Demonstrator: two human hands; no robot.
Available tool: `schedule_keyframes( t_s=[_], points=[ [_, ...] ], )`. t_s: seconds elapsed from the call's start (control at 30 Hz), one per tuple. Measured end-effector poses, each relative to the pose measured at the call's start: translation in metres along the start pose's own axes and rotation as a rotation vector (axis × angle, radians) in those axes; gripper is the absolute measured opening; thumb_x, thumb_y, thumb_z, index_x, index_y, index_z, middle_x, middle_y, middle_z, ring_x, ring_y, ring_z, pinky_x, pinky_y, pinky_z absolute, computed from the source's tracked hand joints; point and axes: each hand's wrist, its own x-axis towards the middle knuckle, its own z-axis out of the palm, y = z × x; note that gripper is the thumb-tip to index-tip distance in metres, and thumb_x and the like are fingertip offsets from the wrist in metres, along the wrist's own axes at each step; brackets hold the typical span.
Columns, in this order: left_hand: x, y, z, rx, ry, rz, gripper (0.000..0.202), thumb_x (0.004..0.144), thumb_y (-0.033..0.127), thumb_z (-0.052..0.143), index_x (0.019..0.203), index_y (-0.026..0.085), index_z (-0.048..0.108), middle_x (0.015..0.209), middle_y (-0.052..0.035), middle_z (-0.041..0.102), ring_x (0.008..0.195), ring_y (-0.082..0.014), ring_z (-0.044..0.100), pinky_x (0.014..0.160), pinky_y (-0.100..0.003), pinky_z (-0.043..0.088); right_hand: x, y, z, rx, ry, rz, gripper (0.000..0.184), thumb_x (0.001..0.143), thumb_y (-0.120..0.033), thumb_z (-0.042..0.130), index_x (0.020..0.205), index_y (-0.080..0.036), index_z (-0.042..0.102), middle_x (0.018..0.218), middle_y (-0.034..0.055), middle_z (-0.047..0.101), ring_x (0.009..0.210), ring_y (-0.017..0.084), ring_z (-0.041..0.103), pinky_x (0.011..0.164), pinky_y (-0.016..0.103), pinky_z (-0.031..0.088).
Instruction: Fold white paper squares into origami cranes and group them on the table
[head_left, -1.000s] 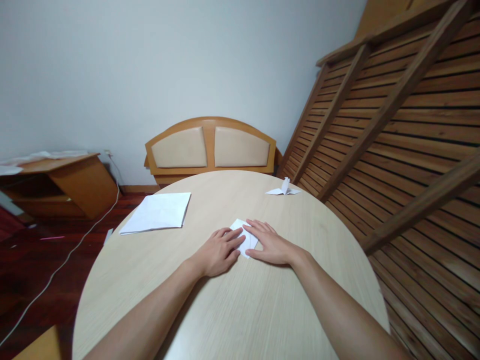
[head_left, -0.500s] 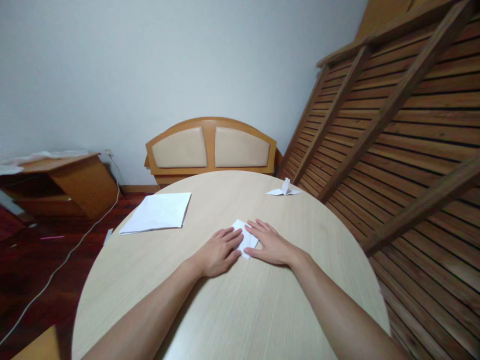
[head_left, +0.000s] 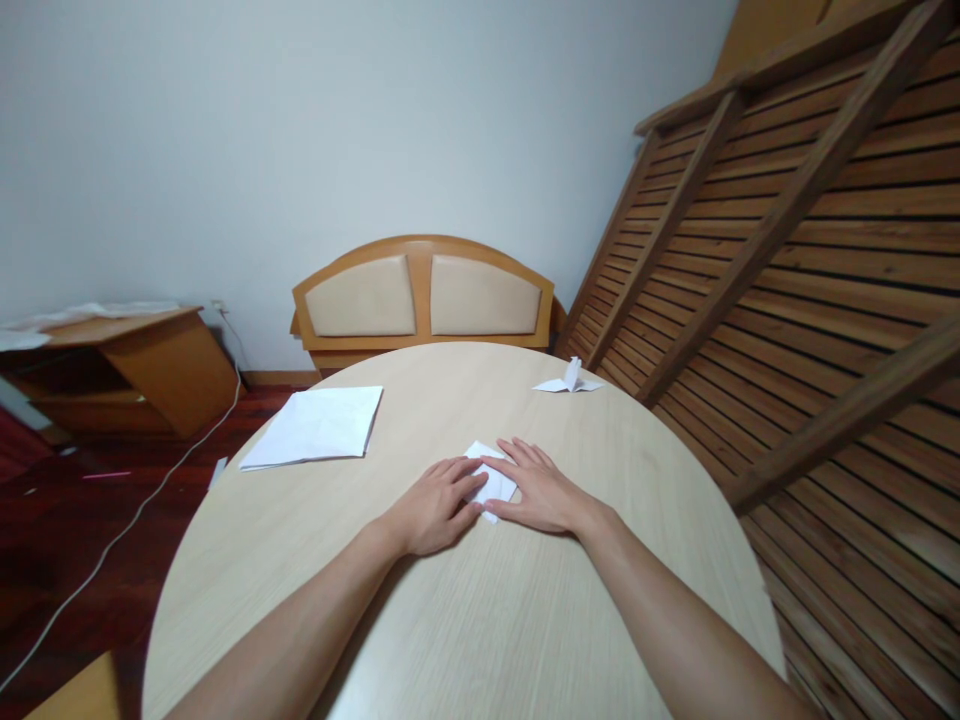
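A small folded piece of white paper [head_left: 498, 487] lies flat on the round table between my hands. My left hand [head_left: 439, 508] rests palm down on its left side, fingers stretched out over the paper's edge. From the right, my right hand [head_left: 536, 490] lies over the other side with its fingers spread, index finger and thumb touching the paper. Part of the paper is hidden beneath the fingers of both hands. Farther back on the right stands a white folded paper crane [head_left: 571, 378] with its wings out.
A stack of white paper sheets [head_left: 319, 425] lies at the left of the pale round table [head_left: 480, 640]. Behind the table is a headboard [head_left: 424, 295]. A slatted wooden frame [head_left: 750, 300] leans along the right. A cable [head_left: 139, 505] crosses the floor by a low cabinet [head_left: 161, 370].
My right index finger has shifted left across the paper, closer to my left fingertips. My left hand stays nearly where it was, and the paper has hardly moved.
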Motion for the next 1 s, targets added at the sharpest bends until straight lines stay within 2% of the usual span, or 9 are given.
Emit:
schedule_keyframes(
  t_s=[0.2, 0.3, 0.4, 0.57, 0.73, 0.83, 1.0],
  points=[
    [0.000, -0.001, 0.001, 0.034, -0.038, -0.007, 0.046, 0.099, 0.035, 0.045, 0.141, 0.018, 0.049, 0.148, -0.0147, 0.048, 0.137, -0.0295, 0.043, 0.113, -0.051, 0.036, -0.004, 0.012, -0.001, -0.001, -0.015, 0.040, 0.085, 0.078, -0.075, 0.059, 0.150, -0.038, 0.036, 0.164, 0.0084, 0.020, 0.150, 0.037, 0.013, 0.119, 0.059, 0.009],
    [0.000, -0.002, 0.001, 0.021, -0.029, -0.001, 0.046, 0.099, 0.036, 0.046, 0.142, 0.020, 0.049, 0.149, -0.0134, 0.048, 0.136, -0.0292, 0.044, 0.113, -0.051, 0.036, -0.003, 0.013, 0.000, -0.015, 0.006, 0.037, 0.073, 0.086, -0.070, 0.054, 0.149, -0.038, 0.039, 0.162, 0.0087, 0.025, 0.150, 0.036, 0.017, 0.118, 0.060, 0.011],
    [0.000, -0.003, 0.001, 0.013, -0.031, 0.002, 0.045, 0.099, 0.035, 0.045, 0.142, 0.020, 0.049, 0.149, -0.0132, 0.048, 0.136, -0.0289, 0.044, 0.113, -0.051, 0.036, 0.000, 0.013, 0.003, -0.048, 0.080, 0.036, 0.056, 0.094, -0.060, 0.047, 0.144, -0.035, 0.048, 0.158, 0.0103, 0.035, 0.147, 0.034, 0.026, 0.117, 0.058, 0.017],
    [0.001, -0.002, 0.001, 0.003, -0.040, -0.016, 0.041, 0.100, 0.030, 0.041, 0.138, 0.018, 0.053, 0.147, -0.0126, 0.050, 0.137, -0.0265, 0.044, 0.115, -0.048, 0.036, 0.005, 0.013, 0.008, -0.059, 0.210, -0.008, 0.043, 0.096, -0.046, 0.052, 0.134, -0.027, 0.061, 0.145, 0.0120, 0.051, 0.137, 0.029, 0.041, 0.114, 0.050, 0.030],
    [0.003, -0.001, 0.000, -0.060, 0.042, -0.113, 0.036, 0.096, 0.028, 0.048, 0.130, 0.018, 0.059, 0.137, -0.0115, 0.059, 0.126, -0.0243, 0.055, 0.109, -0.042, 0.043, 0.006, 0.008, 0.010, -0.004, 0.269, -0.108, 0.046, 0.094, -0.041, 0.056, 0.136, -0.020, 0.056, 0.143, 0.0127, 0.052, 0.136, 0.028, 0.041, 0.114, 0.048, 0.032],
    [0.004, -0.002, 0.000, -0.096, 0.098, -0.167, 0.038, 0.095, 0.028, 0.050, 0.131, 0.019, 0.056, 0.137, -0.0112, 0.058, 0.125, -0.0241, 0.055, 0.108, -0.040, 0.044, 0.007, 0.002, 0.009, 0.043, 0.281, -0.163, 0.049, 0.093, -0.039, 0.058, 0.138, -0.020, 0.053, 0.137, 0.0121, 0.057, 0.130, 0.026, 0.046, 0.112, 0.047, 0.036],
    [0.004, -0.004, 0.002, -0.154, 0.148, -0.225, 0.046, 0.094, 0.030, 0.052, 0.138, 0.018, 0.048, 0.140, -0.0125, 0.055, 0.128, -0.0253, 0.052, 0.110, -0.042, 0.042, 0.008, -0.005, 0.007, 0.102, 0.275, -0.116, 0.058, 0.092, -0.044, 0.059, 0.143, -0.018, 0.047, 0.135, 0.0147, 0.058, 0.126, 0.027, 0.051, 0.109, 0.048, 0.039]
  ],
)
